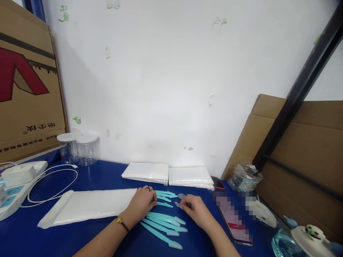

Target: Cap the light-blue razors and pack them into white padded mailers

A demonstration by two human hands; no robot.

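Observation:
Several turquoise eyebrow razors (160, 228) lie fanned out on the blue table, their blade ends pointing right. My left hand (144, 201), with a ring and a bracelet, pinches the handle end of one eyebrow razor (164, 205). More razors (166, 193) lie just beyond its fingertips. Between the thumb and finger of my right hand (195, 208) is a small translucent blade cap (177, 204), a short gap from that razor's tip. Another translucent piece (181, 196) shows just past my right fingers. A long white padded bag (91, 206) lies flat beside my left hand.
Two folded white packets (147, 172) (190, 175) lie by the wall. Right of my right hand is a phone (234, 221), with a clear jar with a panda lid (308, 237) beyond. Left are lidded plastic jars (87, 151), a white cable (76, 175) and a power strip (18, 192).

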